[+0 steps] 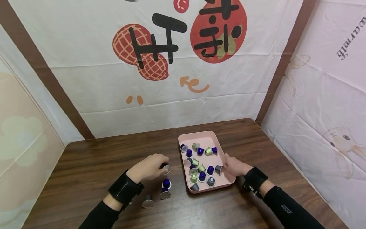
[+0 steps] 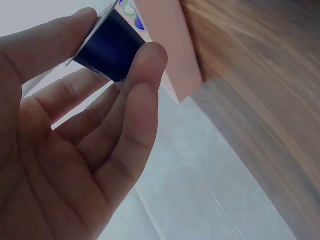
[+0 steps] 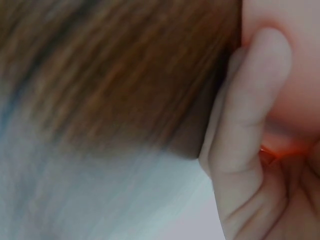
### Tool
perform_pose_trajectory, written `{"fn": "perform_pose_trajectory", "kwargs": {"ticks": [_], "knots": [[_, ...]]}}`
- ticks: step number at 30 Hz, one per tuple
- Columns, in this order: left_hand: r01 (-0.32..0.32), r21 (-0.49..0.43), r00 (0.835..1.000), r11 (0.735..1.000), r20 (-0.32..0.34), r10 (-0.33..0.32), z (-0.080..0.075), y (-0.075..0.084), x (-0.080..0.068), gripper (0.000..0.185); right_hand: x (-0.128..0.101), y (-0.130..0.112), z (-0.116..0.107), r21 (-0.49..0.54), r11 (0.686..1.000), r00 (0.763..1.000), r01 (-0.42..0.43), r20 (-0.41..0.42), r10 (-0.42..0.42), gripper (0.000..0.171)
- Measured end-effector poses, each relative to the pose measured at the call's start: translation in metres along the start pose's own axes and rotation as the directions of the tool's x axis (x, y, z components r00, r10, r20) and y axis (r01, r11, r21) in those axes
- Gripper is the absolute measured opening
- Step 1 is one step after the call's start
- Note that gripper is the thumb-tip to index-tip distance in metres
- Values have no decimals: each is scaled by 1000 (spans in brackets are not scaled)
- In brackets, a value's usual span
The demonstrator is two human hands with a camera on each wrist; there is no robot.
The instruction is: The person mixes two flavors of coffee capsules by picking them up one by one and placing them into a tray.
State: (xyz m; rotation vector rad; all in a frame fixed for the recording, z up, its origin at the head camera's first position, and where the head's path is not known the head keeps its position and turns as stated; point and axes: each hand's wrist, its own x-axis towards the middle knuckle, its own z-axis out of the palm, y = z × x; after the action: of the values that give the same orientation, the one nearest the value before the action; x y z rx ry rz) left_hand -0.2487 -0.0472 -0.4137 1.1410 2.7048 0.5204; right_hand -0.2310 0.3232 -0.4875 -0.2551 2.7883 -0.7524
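Observation:
My left hand (image 1: 148, 167) is over the table, left of a pink tray (image 1: 197, 137). Between thumb and fingertips it pinches a dark blue coffee capsule (image 2: 111, 47) with a silver rim, seen up close in the left wrist view. Just below that hand, two blue capsules (image 1: 166, 183) stand close together on the table, with a grey capsule (image 1: 147, 202) farther left. My right hand (image 1: 236, 166) grips the tray's right side, its fingers (image 3: 245, 110) against the pink wall in the right wrist view. Blue, green and grey capsules (image 1: 210, 170) lie scattered in the tray.
The brown wooden table (image 1: 114, 156) extends around the tray. Behind it hangs a white printed cloth (image 1: 160, 117), and another cloth (image 1: 323, 105) closes off the right side.

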Motion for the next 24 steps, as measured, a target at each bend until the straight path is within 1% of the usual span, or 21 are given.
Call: {"fn": "perform_pose_trajectory", "kwargs": {"ticks": [5, 9, 11, 13, 18, 20, 24], "knots": [[-33, 28, 999, 999, 16, 33, -5, 13, 19, 5, 1, 0, 1, -7, 1000, 1000, -13, -1, 13, 16], [-92, 49, 995, 995, 37, 91, -7, 24, 36, 4, 0, 1, 2, -15, 1000, 1000, -6, 0, 6, 15], [-128, 55, 991, 990, 44, 126, -6, 29, 45, 3, 0, 1, 2, -10, 1000, 1000, -4, 4, 4, 15], [-151, 58, 987, 987, 57, 148, -4, 34, 53, 4, 0, 2, 2, -7, 1000, 1000, -2, 6, 2, 15], [-166, 110, 984, 980, 83, 158, 2, 46, 72, 7, -1, 3, 1, -2, 1000, 1000, -3, 13, 3, 15], [-172, 116, 983, 978, 92, 162, 4, 50, 78, 7, 0, 3, 0, -4, 1000, 1000, 3, 14, -2, 14], [-182, 91, 981, 979, 82, 175, 8, 56, 91, 11, 0, 2, 0, -6, 1000, 1000, 17, 14, -17, 14]]}}
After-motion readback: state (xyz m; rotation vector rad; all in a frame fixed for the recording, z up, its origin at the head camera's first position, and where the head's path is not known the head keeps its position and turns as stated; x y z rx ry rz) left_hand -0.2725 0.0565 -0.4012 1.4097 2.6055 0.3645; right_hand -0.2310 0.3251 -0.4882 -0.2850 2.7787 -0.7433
